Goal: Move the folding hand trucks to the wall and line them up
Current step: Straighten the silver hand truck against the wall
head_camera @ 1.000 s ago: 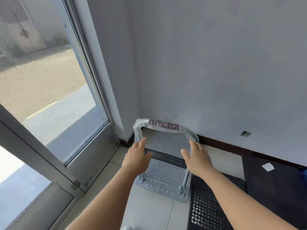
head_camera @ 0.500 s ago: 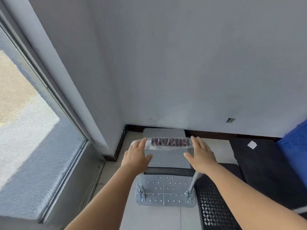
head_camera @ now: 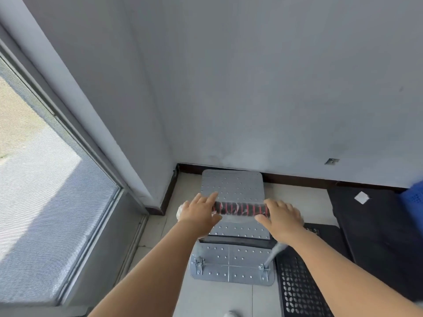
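Grey folding hand truck (head_camera: 232, 264), perforated metal deck lying flat on the floor, far end touching or just short of the dark baseboard (head_camera: 297, 179) in the corner. Black band across the deck, midway back from the baseboard. Handle bar (head_camera: 240, 208) raised above the deck, parallel to the baseboard, black-and-red ribbed grip under clear plastic wrap. Hinge brackets at the end farthest from the baseboard.

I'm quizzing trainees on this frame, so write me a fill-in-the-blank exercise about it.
1. The left hand and right hand rest at the two ends of the black-and-red striped ____.
2. The silver perforated metal hand truck stands on the tiled ____.
3. Its far edge points at the dark ____ under the grey wall.

Missing words: handle; floor; baseboard
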Demonstrator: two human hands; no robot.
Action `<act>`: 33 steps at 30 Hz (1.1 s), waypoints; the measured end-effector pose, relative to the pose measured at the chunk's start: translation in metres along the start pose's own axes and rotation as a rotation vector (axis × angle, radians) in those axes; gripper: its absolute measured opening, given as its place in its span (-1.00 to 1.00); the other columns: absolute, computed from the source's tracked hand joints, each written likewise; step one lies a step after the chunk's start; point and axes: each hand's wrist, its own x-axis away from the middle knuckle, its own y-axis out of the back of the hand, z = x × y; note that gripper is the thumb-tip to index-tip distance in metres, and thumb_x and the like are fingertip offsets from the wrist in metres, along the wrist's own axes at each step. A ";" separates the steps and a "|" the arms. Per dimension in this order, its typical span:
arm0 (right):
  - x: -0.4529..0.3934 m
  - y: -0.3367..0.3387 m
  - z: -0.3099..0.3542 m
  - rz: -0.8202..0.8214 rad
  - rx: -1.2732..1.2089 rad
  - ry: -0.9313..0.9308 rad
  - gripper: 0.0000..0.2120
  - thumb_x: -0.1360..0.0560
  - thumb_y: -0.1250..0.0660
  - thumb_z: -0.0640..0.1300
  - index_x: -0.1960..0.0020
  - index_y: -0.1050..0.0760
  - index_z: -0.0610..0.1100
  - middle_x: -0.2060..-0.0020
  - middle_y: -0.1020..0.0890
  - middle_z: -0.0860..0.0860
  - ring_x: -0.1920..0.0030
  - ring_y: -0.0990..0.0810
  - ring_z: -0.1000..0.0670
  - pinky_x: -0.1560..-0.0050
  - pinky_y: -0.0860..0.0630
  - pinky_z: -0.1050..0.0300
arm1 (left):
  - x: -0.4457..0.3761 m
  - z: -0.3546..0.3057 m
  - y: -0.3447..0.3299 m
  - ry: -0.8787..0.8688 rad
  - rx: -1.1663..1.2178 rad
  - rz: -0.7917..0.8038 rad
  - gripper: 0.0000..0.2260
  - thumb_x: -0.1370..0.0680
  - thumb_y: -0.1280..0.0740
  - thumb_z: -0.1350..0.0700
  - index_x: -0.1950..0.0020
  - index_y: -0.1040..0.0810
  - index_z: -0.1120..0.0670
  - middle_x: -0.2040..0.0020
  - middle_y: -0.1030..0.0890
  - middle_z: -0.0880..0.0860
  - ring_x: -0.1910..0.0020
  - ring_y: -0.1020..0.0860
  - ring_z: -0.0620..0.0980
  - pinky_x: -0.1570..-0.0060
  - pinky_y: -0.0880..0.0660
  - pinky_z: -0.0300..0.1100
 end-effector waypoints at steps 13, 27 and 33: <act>0.004 -0.008 0.013 0.002 -0.089 0.097 -0.54 -0.52 -0.09 0.30 -0.33 -0.28 0.11 -0.25 -0.48 0.06 -0.29 -0.38 -0.07 -0.26 -0.25 -0.02 | 0.014 0.018 -0.003 0.015 -0.041 -0.023 -0.64 -0.58 -0.11 -0.18 -0.35 -0.28 -0.13 -0.18 -0.50 0.05 -0.21 -0.45 0.09 -0.23 -0.38 0.05; 0.050 -0.040 0.080 -0.063 -0.178 0.056 -0.58 -0.51 -0.12 0.31 -0.27 -0.34 0.14 -0.19 -0.52 0.10 -0.24 -0.40 -0.05 -0.22 -0.23 -0.01 | 0.049 0.085 -0.005 -0.076 -0.130 -0.009 -0.67 -0.57 -0.12 -0.19 -0.29 -0.30 -0.11 -0.13 -0.51 0.05 -0.19 -0.47 0.10 -0.18 -0.42 0.06; 0.057 -0.048 0.118 -0.095 -0.200 0.065 -0.61 -0.51 -0.15 0.27 -0.26 -0.37 0.12 -0.13 -0.53 0.07 -0.20 -0.40 -0.05 -0.14 -0.22 0.03 | 0.063 0.120 -0.001 -0.078 -0.136 -0.005 -0.66 -0.57 -0.12 -0.18 -0.29 -0.31 -0.08 -0.15 -0.50 0.06 -0.19 -0.46 0.10 -0.19 -0.42 0.06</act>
